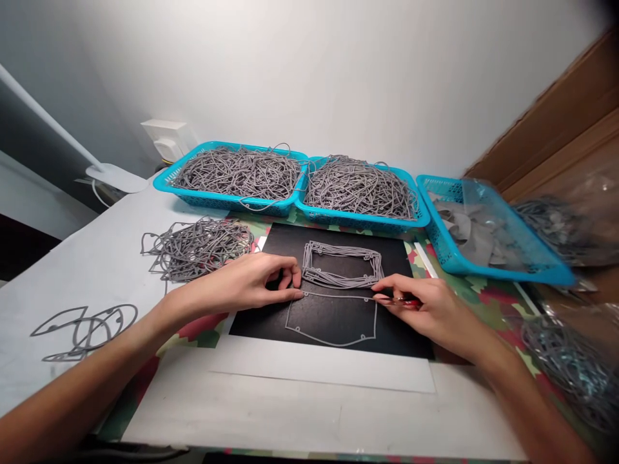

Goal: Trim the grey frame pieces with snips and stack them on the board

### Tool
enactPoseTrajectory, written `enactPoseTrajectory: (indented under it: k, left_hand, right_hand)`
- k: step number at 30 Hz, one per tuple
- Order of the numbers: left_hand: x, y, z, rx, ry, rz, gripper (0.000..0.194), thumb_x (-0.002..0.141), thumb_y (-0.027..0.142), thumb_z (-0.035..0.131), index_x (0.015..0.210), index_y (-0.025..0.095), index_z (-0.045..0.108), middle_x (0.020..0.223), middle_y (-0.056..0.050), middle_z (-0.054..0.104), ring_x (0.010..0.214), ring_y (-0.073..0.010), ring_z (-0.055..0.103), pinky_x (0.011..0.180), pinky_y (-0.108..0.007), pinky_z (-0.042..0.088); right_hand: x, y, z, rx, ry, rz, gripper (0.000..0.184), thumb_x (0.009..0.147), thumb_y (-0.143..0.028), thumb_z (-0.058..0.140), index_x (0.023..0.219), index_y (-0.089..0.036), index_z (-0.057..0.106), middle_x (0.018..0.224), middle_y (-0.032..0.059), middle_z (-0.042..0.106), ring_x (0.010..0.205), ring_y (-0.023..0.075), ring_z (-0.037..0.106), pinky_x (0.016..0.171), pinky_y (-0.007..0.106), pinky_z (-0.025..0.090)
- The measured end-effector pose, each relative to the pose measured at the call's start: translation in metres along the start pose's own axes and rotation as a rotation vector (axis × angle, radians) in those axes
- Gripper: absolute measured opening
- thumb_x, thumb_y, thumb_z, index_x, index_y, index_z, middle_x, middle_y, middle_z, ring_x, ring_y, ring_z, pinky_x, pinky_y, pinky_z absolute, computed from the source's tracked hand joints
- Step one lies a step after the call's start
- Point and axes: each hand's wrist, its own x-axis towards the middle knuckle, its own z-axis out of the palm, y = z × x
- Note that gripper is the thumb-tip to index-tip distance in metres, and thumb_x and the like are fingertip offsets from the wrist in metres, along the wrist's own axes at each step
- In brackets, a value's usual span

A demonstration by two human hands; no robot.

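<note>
A single thin grey gasket (337, 296), a four-sided loop with small tabs near its corners, lies on a black mat (261, 319). My left hand (271, 280) pinches its upper left corner between thumb and fingers. At its upper right corner, my right hand (420, 303) has thumb and forefinger closed on the edge. A small red and metallic tool (409, 302), its kind unclear, is also tucked in the right hand's fingers. Just beyond the single loop sits a neat stack of gaskets (344, 249), their outlines roughly aligned.
Two blue baskets (227, 201) (358, 222) heaped with grey gaskets stand along the wall. A third blue basket (503, 270) holds grey pieces and plastic. Tangled gaskets (203, 248) lie left, a few loose loops (91, 328) nearer. Bagged gaskets (570, 361) lie right.
</note>
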Motion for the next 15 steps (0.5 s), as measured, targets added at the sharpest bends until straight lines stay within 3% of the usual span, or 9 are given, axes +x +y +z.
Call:
enactPoseTrajectory:
  k: [5, 15]
  left_hand:
    - [-0.0008, 0.0011, -0.0006, -0.064, -0.033, -0.029, 0.039, 0.107, 0.061, 0.069, 0.104, 0.023, 0.075, 0.079, 0.003, 0.067, 0.068, -0.0152, 0.055, 0.058, -0.025, 0.04]
    - [-0.0033, 0.0082, -0.0026, -0.069, -0.031, -0.034, 0.034, 0.108, 0.054, 0.067, 0.101, 0.021, 0.073, 0.084, 0.001, 0.067, 0.071, -0.0158, 0.053, 0.062, -0.027, 0.038]
  right_hand:
    - [-0.0004, -0.0016, -0.0019, -0.049, 0.001, -0.044, 0.013, 0.11, -0.028, 0.066, 0.112, -0.028, 0.079, 0.085, -0.0037, 0.074, 0.071, 0.0144, 0.063, 0.067, 0.026, 0.045]
    - [0.0032, -0.0055, 0.0028, -0.046, -0.07, 0.013, 0.008, 0.109, -0.031, 0.068, 0.107, -0.028, 0.075, 0.076, -0.0056, 0.061, 0.066, 0.0141, 0.056, 0.063, 0.025, 0.04]
